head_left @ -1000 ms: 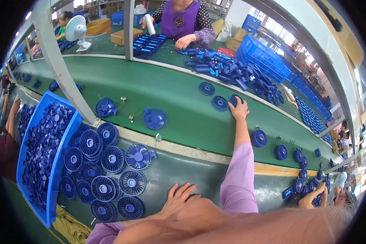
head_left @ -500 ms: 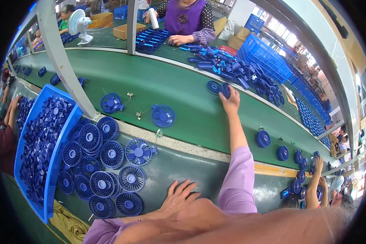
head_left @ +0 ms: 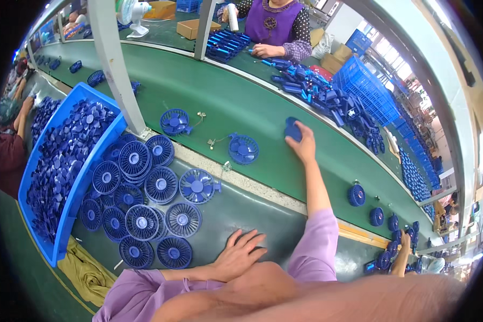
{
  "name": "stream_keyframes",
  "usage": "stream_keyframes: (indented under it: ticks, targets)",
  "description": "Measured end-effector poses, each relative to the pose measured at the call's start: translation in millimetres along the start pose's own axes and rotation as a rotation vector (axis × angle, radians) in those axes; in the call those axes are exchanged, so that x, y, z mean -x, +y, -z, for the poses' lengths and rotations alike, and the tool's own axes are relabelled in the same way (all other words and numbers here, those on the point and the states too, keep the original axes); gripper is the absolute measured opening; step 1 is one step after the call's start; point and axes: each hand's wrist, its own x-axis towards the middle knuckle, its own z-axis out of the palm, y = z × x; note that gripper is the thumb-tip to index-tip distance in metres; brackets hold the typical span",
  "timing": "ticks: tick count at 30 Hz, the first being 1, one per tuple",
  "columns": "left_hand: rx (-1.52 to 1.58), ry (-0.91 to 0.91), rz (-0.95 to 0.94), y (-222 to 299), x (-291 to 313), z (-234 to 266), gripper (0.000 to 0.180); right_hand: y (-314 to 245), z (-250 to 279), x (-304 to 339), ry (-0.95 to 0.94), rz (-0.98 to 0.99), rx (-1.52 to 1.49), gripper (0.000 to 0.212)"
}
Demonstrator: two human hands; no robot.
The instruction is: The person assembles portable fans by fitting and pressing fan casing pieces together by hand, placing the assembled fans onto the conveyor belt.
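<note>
My right hand [head_left: 305,145] reaches over the green conveyor belt [head_left: 225,96], its fingers closed on a dark blue fan part [head_left: 292,129]. That part is smeared by motion, and its far side is all that shows past my fingers. My left hand [head_left: 240,252] lies flat on the dark worktop with fingers spread, holding nothing. Just left of it are stacks of round blue fan grilles [head_left: 183,219]. Behind those, a fan head with blades [head_left: 197,185] rests at the belt's edge, its wire trailing right. Another fan head [head_left: 243,149] with a wire lies on the belt.
A blue bin [head_left: 64,236] full of small blue discs stands at the left. A grey post [head_left: 112,64] rises beside the belt. Across it, a person in a purple apron [head_left: 271,27] sits behind piled blue casings [head_left: 333,96]. Several fan parts lie on the belt at right, near another person's hand [head_left: 404,244].
My right hand has drawn the fan part nearer and leftward along the belt. My left hand stays flat on the worktop. The whole view has shifted a little.
</note>
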Motion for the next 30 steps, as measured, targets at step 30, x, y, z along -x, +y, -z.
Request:
stream_keyframes:
  ticks: [30]
  targets:
    - [0.083, 0.157, -0.087, -8.6, 0.2, -15.9, 0.011, -163.8, 34.6, 51.9, -0.274, -0.375, -0.643, 0.043]
